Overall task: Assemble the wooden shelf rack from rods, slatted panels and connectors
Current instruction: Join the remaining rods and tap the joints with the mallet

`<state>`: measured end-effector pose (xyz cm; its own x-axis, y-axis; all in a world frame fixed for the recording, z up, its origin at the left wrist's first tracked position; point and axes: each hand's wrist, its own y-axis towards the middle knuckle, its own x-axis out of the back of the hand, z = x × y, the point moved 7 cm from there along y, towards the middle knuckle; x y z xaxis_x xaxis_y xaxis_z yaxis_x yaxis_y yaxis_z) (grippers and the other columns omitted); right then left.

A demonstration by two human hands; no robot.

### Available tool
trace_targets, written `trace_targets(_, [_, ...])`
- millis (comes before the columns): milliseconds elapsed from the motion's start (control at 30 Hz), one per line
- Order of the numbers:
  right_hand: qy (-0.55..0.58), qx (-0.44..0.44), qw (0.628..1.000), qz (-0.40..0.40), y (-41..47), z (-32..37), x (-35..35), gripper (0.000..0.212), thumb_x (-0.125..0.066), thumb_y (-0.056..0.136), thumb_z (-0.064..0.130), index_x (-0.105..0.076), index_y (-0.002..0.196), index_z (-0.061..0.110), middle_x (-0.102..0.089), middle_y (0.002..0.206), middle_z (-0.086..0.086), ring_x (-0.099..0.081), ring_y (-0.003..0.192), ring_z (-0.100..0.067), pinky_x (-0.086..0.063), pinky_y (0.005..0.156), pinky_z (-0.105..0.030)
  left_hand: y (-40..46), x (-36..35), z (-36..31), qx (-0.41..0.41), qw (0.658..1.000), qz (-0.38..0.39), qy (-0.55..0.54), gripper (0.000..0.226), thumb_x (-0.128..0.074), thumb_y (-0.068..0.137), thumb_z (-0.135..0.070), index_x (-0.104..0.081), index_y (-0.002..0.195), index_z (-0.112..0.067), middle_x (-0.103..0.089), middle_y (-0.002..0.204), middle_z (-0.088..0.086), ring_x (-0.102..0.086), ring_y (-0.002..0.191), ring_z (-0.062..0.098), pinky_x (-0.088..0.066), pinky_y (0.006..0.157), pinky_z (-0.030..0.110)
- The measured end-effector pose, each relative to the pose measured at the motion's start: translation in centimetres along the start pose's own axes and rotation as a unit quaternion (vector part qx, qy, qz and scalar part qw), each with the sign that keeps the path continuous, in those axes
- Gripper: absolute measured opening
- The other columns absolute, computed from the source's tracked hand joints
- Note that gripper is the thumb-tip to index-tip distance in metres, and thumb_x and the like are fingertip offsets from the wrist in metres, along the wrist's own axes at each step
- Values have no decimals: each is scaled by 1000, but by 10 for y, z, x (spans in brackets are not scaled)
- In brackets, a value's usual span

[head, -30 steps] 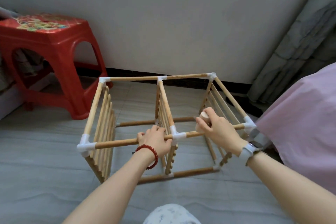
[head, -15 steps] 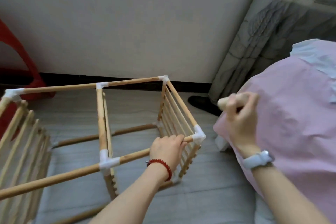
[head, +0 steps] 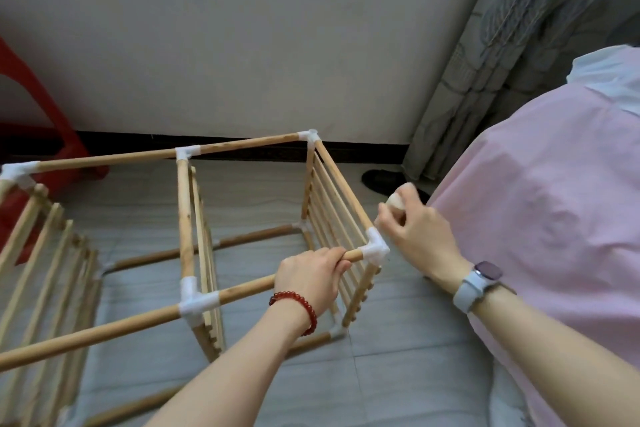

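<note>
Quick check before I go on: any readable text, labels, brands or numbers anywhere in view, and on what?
None can be read.
Watch on the right wrist: face dark, no digits visible.
White connectors: plain, no markings seen.
Wooden rods: bare wood, no print.
Red stool: only a plain part shows.

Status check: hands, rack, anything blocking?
Left hand grips front top rod. Right hand holds small wooden piece beside corner connector. Rack upright, nothing blocking.
</note>
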<state>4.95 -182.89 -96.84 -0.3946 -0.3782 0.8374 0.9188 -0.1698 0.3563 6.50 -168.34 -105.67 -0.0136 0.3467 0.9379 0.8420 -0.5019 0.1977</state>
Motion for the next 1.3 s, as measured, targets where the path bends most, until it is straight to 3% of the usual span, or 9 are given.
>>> trace_targets(100, [184, -6, 964, -191, 13, -5, 49, 24, -46, 88, 43, -34, 86, 23, -56, 65, 6, -56, 63, -13, -44, 61, -26, 1, -1, 1, -4, 1000, -12, -2, 31, -24, 98, -45, -50, 112, -36, -61, 97, -11, -60, 87, 11, -29, 58, 26])
trace_targets(233, [28, -60, 996, 66, -40, 0, -33, 21, -46, 94, 36, -38, 91, 17, -62, 70, -4, -61, 64, -27, -51, 63, -43, 0, -2, 1, -13, 1000, 8, -18, 31, -25, 99, -44, -51, 112, -35, -62, 101, -10, -61, 89, 14, -32, 60, 26])
trace_targets(500, [172, -158, 971, 44, -42, -15, -29, 19, -47, 93, 37, -41, 81, 24, -55, 69, 7, -53, 58, -5, -40, 55, -26, -25, 14, 19, -47, 993, 92, -57, 27, -31, 98, -41, -56, 105, -33, -61, 95, -10, -58, 88, 17, -31, 61, 27])
trace_targets(633, [340, -281, 891, 109, -65, -9, -59, 19, -44, 97, 34, -46, 88, 18, -55, 62, -7, -45, 35, -3, -34, 34, -18, -50, 21, 44, -48, 965, 226, -121, 28, -43, 95, -41, -63, 112, -31, -53, 89, -10, -54, 90, 15, -37, 67, 29])
trace_targets(767, [345, -230, 884, 216, -79, 31, -73, 23, -44, 97, 34, -46, 91, 12, -55, 51, -3, -40, 34, -9, -30, 33, -19, -76, 40, 80, 38, 913, 362, -185, 23, -60, 87, -33, -69, 107, -27, -59, 85, -15, -54, 82, 4, -42, 77, 23])
trace_targets(933, [340, -155, 860, 348, -105, 94, -94, 20, -45, 97, 30, -44, 87, 13, -54, 45, 1, -39, 32, -7, -28, 32, -16, -112, 60, 119, 80, 852, 509, -91, 8, -60, 78, -26, -66, 81, -31, -67, 86, -11, -63, 87, 3, -51, 78, 24])
trace_targets(1100, [335, -81, 875, 341, -101, 120, -90, 18, -53, 94, 27, -46, 83, 15, -53, 56, 1, -45, 38, 0, -33, 37, -14, -95, 76, 123, 117, 908, 379, -138, 31, -54, 91, -33, -61, 119, -22, -65, 112, -2, -61, 97, 10, -45, 93, 26])
trace_targets(1200, [368, -69, 891, 255, -98, 117, -81, 20, -60, 90, 24, -45, 82, 14, -51, 62, 1, -47, 42, 2, -34, 41, -11, -107, 74, 109, 91, 934, 308, -155, 31, -47, 93, -42, -63, 109, -21, -66, 98, -6, -62, 83, 7, -48, 82, 25])
trace_targets(1300, [345, -58, 909, 228, -110, 113, -81, 21, -61, 89, 26, -44, 81, 17, -51, 62, 4, -47, 45, 2, -35, 45, -11, -139, 64, 88, 26, 924, 355, -136, 29, -46, 91, -50, -63, 95, -26, -59, 75, -17, -56, 67, -1, -44, 70, 20])
